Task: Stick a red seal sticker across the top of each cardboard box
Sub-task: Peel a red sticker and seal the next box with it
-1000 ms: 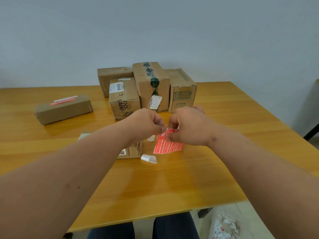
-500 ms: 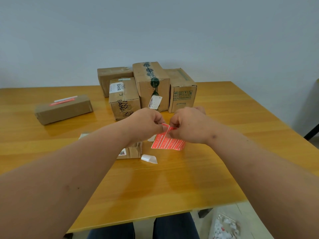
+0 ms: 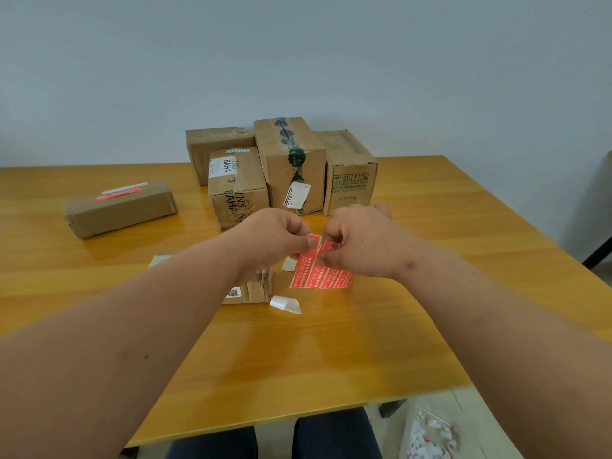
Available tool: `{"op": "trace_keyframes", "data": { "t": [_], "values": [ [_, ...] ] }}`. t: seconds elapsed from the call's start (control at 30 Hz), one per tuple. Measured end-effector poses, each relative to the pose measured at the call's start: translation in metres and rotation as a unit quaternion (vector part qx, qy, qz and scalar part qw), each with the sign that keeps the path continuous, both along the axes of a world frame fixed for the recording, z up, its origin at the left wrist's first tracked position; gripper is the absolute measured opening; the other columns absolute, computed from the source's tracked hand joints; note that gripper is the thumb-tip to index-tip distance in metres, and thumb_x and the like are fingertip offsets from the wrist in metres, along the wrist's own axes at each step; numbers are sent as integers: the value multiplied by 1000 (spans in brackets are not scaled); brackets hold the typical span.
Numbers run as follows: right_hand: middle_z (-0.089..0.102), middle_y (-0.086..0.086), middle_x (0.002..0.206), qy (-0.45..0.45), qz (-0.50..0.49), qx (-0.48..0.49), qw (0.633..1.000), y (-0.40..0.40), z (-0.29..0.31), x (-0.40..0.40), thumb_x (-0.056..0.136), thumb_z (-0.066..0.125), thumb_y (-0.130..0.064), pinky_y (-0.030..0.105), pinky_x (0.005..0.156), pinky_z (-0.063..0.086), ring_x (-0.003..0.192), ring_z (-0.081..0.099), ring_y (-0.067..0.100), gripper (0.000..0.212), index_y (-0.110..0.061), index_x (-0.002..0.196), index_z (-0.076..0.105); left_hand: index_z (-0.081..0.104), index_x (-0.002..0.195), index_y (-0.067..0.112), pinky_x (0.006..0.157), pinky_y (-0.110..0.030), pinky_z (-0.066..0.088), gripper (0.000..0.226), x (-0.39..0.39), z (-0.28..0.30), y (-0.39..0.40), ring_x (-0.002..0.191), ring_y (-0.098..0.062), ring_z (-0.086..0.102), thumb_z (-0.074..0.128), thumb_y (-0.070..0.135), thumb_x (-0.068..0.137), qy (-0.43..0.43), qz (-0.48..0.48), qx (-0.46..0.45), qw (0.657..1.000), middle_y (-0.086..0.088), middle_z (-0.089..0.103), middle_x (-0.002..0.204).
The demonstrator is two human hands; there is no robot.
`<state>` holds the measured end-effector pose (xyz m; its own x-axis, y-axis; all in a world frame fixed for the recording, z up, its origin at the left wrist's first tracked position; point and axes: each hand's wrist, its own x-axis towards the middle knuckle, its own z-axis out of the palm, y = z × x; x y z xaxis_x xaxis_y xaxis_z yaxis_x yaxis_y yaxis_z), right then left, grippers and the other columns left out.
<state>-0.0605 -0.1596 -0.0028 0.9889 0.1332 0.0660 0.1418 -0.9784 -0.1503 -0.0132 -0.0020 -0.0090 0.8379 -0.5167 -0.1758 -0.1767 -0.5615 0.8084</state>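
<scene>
Head view: a red sticker sheet point(image 3: 323, 274) is pinched at its upper edge by both hands, the left hand point(image 3: 276, 238) and right hand point(image 3: 359, 240) held close together above the wooden desk point(image 3: 331, 352). Just left of the sheet, a small cardboard box point(image 3: 251, 289) is partly hidden under the left forearm. Behind the sheet four cardboard boxes point(image 3: 291, 164) are clustered; far left of it a long box point(image 3: 121, 208) bearing a red seal point(image 3: 117, 194) is seen.

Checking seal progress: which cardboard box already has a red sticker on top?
The long flat box lying alone at the far left of the table: a red strip runs along its top. The four boxes clustered at the back show none.
</scene>
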Motion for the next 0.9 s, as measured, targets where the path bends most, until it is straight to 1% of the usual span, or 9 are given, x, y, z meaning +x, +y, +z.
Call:
{"op": "trace_keyframes", "data": {
  "t": [0.1,0.17,0.27,0.37,0.5,0.67,0.83,0.9],
  "values": [
    [62,-6,83,16,-8,-3,1000,0,1,1,84,66,-45,43,101,26,88,55,13,31,-29,62,52,72,91,18,70,-22,43,6,0,2,3,90,-17,68,67,21,89,5,-4,-23,1000,-3,74,86],
    [62,-7,81,14,-5,2,1000,0,1,2,85,66,-44,44,100,26,86,55,12,33,-29,59,50,72,94,21,74,-24,45,7,1,3,5,94,-19,67,69,22,88,9,-13,-21,1000,-5,74,90],
    [62,-6,80,12,-4,4,1000,2,0,3,83,68,-43,42,99,26,86,55,12,31,-29,61,53,74,87,13,75,-29,47,13,1,3,7,95,-23,66,70,26,87,-9,-22,19,1000,-9,73,91],
    [63,-6,82,16,-7,4,1000,2,-2,3,83,68,-42,42,99,27,87,55,12,28,-29,62,54,73,87,10,84,-40,51,19,0,3,5,94,-30,65,71,29,87,-21,-38,38,998,-17,71,94],
    [59,-7,78,21,-6,4,1000,0,-4,2,83,68,-44,41,97,27,83,52,11,33,-29,59,50,74,88,13,87,-39,51,10,1,0,4,97,-29,66,69,22,88,-34,-47,56,997,-12,73,93],
    [51,-10,76,1,7,-5,1000,2,-4,2,83,69,-42,45,97,30,85,51,13,37,-28,56,47,71,91,10,86,-41,51,13,2,-3,0,99,-31,65,63,21,92,-40,-32,69,996,-14,72,97],
    [59,-8,77,2,-2,13,1000,1,-3,2,81,69,-46,45,98,29,82,53,11,34,-25,60,52,71,90,8,78,-33,49,14,4,-4,1,99,-32,64,63,20,92,-26,-9,45,999,-13,72,94],
    [65,-8,76,14,-21,27,999,0,-4,3,78,71,-48,45,99,28,82,55,9,30,-24,66,58,71,91,9,81,-33,48,13,4,-2,1,99,-30,65,64,19,92,-25,-11,32,999,-11,73,93]
  ]
}}
